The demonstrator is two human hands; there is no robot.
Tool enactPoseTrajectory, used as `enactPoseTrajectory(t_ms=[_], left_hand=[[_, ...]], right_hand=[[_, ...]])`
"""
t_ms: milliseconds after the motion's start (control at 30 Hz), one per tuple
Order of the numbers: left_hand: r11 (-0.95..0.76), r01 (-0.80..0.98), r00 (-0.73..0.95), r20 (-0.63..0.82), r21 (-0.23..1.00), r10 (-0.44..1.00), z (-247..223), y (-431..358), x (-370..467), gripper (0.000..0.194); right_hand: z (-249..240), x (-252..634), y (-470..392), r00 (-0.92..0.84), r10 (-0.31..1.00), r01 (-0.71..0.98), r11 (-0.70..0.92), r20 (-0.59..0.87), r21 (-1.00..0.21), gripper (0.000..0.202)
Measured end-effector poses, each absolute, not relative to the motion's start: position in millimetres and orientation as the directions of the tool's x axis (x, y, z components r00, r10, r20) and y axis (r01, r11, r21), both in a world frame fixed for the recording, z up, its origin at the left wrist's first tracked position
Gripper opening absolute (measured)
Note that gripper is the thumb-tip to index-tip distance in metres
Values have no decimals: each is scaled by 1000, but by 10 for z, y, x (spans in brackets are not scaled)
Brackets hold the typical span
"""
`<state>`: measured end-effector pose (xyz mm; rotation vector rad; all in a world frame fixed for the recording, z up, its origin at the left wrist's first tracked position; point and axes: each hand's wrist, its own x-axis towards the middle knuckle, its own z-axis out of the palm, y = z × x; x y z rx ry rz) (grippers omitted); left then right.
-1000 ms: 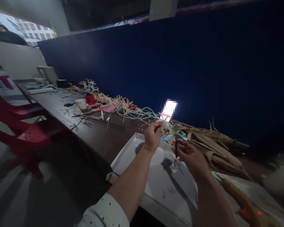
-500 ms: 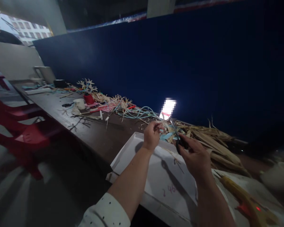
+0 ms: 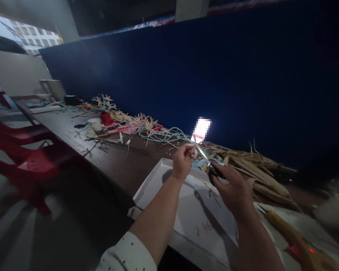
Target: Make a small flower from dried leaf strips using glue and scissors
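Observation:
My left hand (image 3: 183, 161) is closed in a pinch over the far edge of a white box lid (image 3: 186, 210); a small pale piece shows at its fingertips, too small to name. Black-handled scissors (image 3: 205, 158) are in my right hand (image 3: 231, 182), their blades pointing up and left close to my left fingertips. A thin dried stem (image 3: 211, 190) lies in the lid, below the scissors. Beyond the hands a bright lit screen (image 3: 202, 128) leans near the blue wall.
Dried husks (image 3: 260, 173) lie behind my right hand, and a yellow glue gun (image 3: 292, 229) is at the lower right. Leftward on the table (image 3: 113, 158) are blue wires, straw flowers and red thread (image 3: 106, 118). Red chairs (image 3: 36, 162) stand at the left.
The scissors have swung left, bringing their blades nearer to my left fingertips. My left hand has barely shifted.

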<state>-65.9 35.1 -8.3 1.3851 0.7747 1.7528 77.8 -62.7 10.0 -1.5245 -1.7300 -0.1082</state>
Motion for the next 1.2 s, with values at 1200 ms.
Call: enactPoseTrajectory(t_ms=[1200], left_hand=[[-465, -223, -95, 455, 857, 885, -159, 411, -633, 14]], right_hand=[[98, 781, -641, 54, 740, 907, 245, 671, -343, 33]])
